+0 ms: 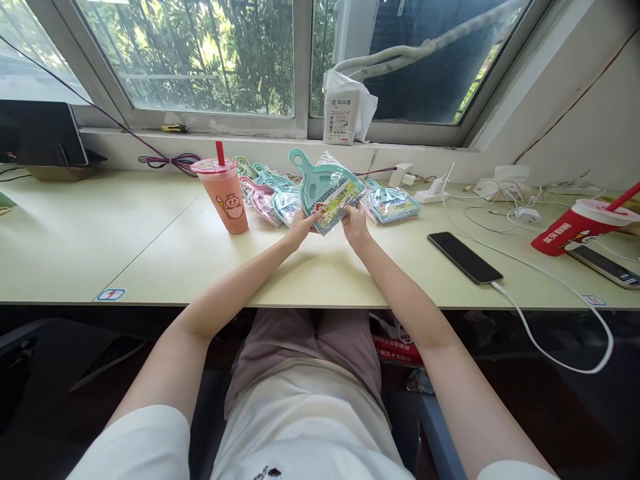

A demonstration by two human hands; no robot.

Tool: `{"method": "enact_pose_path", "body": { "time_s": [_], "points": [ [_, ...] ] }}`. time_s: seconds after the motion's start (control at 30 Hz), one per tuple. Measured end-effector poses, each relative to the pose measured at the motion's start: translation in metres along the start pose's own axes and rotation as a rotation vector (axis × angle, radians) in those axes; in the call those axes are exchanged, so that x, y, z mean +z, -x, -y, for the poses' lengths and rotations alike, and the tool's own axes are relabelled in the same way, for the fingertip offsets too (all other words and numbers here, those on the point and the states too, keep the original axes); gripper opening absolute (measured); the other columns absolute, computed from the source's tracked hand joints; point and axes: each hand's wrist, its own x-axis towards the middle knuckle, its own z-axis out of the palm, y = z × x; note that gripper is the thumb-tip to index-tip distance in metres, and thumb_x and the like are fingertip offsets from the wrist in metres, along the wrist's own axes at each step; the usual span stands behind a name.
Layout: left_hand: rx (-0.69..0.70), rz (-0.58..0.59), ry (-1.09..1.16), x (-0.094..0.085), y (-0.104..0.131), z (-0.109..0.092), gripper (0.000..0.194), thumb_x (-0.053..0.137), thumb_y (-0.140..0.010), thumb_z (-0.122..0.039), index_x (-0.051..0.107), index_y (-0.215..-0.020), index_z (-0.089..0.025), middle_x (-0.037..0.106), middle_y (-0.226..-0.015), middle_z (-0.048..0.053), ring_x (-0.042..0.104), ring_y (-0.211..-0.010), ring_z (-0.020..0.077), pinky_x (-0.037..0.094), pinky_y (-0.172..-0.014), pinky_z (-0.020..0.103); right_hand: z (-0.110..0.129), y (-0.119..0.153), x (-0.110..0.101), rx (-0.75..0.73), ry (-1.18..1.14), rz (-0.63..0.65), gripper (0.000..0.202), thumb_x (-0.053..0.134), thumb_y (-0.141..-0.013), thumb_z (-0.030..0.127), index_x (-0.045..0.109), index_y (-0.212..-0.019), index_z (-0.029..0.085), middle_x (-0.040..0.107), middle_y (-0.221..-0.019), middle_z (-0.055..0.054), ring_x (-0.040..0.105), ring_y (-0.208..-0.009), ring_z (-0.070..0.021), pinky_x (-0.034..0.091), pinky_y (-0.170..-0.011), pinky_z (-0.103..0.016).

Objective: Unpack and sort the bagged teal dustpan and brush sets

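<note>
Both hands grip one wrapped dustpan [325,190].
Left hand [302,227], right hand [356,225] closed on its lower edges; pink cup [227,200] left of it, wrapped packs [274,193] behind.

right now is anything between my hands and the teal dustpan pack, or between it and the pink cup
Nothing visible is between the left hand or right hand and the teal dustpan pack; both hold it. Toward the pink cup, other wrapped packs, pink and teal, lie in between on the table.
</note>
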Motion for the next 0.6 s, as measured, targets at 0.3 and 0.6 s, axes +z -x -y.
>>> {"method": "enact_pose_path", "body": {
  "time_s": [0.3,0.6],
  "points": [
    [-0.057,-0.039,-0.035,-0.002,-0.002,-0.002,0.048,0.073,-0.071,-0.029,0.059,-0.116,-0.019,0.075,-0.098,0.004,0.071,-0.079,0.0205,0.063,-0.075,0.038,-0.005,-0.013,-0.006,0.097,0.051,-0.031,0.013,0.063,-0.083,0.014,0.063,-0.092,0.023,0.075,-0.081,0.002,0.076,-0.094,-0.0177,0.064,-0.095,-0.035],
    [-0.110,-0.207,0.128,-0.038,-0.028,-0.010,0.047,0.069,-0.068,-0.018,0.052,-0.112,-0.019,0.066,-0.077,-0.004,0.067,-0.065,0.0146,0.058,-0.060,0.027,0.023,-0.025,-0.029,-0.189,0.413,0.016,0.008,0.065,-0.090,0.021,0.069,-0.084,0.023,0.075,-0.093,-0.006,0.074,-0.105,-0.0231,0.055,-0.113,-0.051]
  ]
}}
